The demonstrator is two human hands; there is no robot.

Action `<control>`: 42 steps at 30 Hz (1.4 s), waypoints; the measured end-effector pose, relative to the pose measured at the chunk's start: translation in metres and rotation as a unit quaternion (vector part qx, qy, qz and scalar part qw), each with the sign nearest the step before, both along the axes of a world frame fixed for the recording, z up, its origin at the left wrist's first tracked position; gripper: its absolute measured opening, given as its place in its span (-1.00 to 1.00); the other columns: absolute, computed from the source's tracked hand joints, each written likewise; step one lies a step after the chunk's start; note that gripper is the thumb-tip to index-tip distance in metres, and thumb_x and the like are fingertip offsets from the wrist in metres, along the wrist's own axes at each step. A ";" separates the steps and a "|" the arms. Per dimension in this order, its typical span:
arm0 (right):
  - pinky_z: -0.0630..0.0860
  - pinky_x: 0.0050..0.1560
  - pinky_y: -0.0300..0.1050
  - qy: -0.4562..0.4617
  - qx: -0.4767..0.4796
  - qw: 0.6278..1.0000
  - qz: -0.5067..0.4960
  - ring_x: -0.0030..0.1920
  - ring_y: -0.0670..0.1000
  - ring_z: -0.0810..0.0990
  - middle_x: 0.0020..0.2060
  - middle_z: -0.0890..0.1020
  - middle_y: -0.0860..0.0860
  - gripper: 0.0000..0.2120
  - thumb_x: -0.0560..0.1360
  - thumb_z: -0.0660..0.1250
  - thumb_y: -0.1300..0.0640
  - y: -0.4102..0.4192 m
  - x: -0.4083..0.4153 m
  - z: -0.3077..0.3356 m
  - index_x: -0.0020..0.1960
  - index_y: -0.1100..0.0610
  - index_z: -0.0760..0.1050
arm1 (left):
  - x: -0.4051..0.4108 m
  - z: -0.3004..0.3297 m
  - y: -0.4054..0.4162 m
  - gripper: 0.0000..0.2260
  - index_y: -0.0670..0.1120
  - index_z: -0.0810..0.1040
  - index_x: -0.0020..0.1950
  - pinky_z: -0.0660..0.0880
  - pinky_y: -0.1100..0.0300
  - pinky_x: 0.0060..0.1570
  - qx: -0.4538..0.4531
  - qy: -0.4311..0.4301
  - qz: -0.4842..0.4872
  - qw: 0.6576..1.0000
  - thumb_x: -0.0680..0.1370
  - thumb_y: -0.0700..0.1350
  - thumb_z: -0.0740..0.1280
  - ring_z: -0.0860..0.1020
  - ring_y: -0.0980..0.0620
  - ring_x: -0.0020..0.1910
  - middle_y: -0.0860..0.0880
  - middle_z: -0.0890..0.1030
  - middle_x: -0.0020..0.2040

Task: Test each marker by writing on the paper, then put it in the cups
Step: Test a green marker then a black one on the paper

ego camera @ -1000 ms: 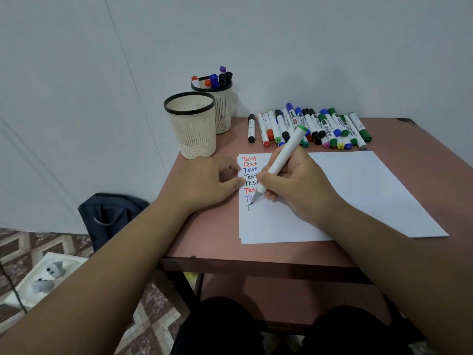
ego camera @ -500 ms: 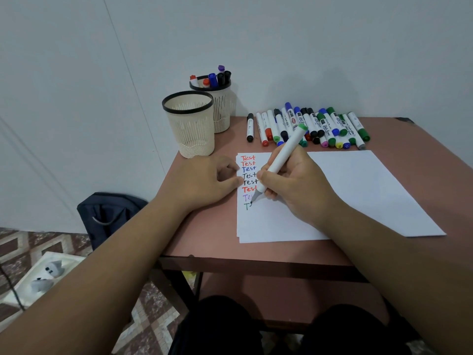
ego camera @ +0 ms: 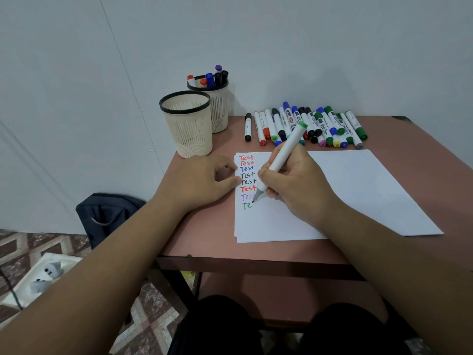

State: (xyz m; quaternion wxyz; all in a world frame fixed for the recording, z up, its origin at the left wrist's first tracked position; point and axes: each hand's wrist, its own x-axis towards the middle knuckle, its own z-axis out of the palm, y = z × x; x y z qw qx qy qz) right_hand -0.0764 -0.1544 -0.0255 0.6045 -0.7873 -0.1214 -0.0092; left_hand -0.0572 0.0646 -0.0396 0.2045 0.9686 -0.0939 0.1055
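Pink table [ego camera: 422, 155] by a white wall holds the paper [ego camera: 358, 190]. Right hand [ego camera: 299, 185] pinches a green marker [ego camera: 281, 160], tip at a green "Te". Left hand [ego camera: 204, 183] rests on the paper's edge, fingers loosely curled, holding nothing. Two cups [ego camera: 188, 124] stand near the marker row [ego camera: 307, 126].

— White paper [ego camera: 358, 190] on a reddish-brown counter [ego camera: 204, 234]. On the paper: "Test" in red twice, then blue, black twice, bold red, purple, and a green "Te".

— Beyond the paper?

— White-bodied loose markers [ego camera: 304, 126], capped black, red, green, blue, yellow, pink. Left of the paper, a cream slatted cup [ego camera: 188, 126] with black rim; behind, a matching second cup [ego camera: 220, 108] showing red, orange, blue, black, purple caps.

— Over the paper?

— White marker [ego camera: 284, 155] with green end, grey tip.

— Below the counter?

— Brown-and-cream diamond-patterned floor [ego camera: 153, 316], dark navy bag [ego camera: 107, 213].
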 end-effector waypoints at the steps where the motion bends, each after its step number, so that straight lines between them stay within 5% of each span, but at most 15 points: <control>1: 0.65 -0.17 -0.02 0.002 -0.002 1.000 0.003 -0.26 -0.03 0.67 -0.14 0.67 0.11 -0.78 0.54 0.46 0.22 0.000 0.000 0.000 0.04 0.03 0.44 | 0.000 0.000 0.000 -0.67 0.23 0.59 0.22 0.55 0.08 -0.11 0.001 0.000 -0.001 1.000 0.51 0.28 0.35 0.56 0.18 -0.15 0.15 0.62 -0.18; 21: 0.60 -0.18 -0.11 0.009 -0.020 1.000 -0.015 -0.21 -0.03 0.64 -0.15 0.62 0.08 -0.78 0.54 0.42 0.24 0.000 -0.001 0.001 0.00 -0.01 0.42 | -0.003 0.003 -0.002 -0.65 0.23 0.59 0.23 0.56 0.07 -0.11 0.023 -0.008 -0.003 1.000 0.51 0.31 0.32 0.56 0.18 -0.16 0.15 0.62 -0.18; 31: 0.67 -0.06 0.07 -0.003 -0.019 0.999 -0.046 -0.20 -0.06 0.62 -0.18 0.61 0.02 -0.80 0.54 0.43 0.21 0.000 -0.001 0.001 -0.01 -0.02 0.44 | -0.005 0.001 -0.002 -0.69 0.24 0.58 0.21 0.52 0.14 -0.13 0.009 -0.017 -0.003 1.000 0.51 0.27 0.35 0.54 0.21 -0.17 0.21 0.57 -0.23; 37: 0.65 -0.10 0.02 0.004 0.116 0.993 -0.036 -0.25 0.05 0.67 -0.20 0.67 0.09 -0.78 0.53 0.49 0.27 -0.001 0.000 0.001 0.04 0.11 0.47 | -0.010 0.002 0.001 -0.52 0.01 0.40 0.45 0.37 0.33 -0.08 -0.062 -0.058 -0.093 0.992 0.55 -0.26 0.28 0.46 0.21 -0.13 0.10 0.57 -0.04; 42: 0.67 0.13 0.06 0.046 0.244 0.968 -0.020 0.00 0.20 0.75 -0.03 0.72 0.21 -0.77 0.55 0.42 0.39 -0.003 0.004 0.002 0.15 0.22 0.50 | -0.007 -0.001 0.000 -0.45 -0.04 0.25 0.56 0.29 0.54 0.06 -0.072 -0.091 -0.138 0.984 0.60 -0.29 0.30 0.49 0.22 0.02 0.15 0.64 0.12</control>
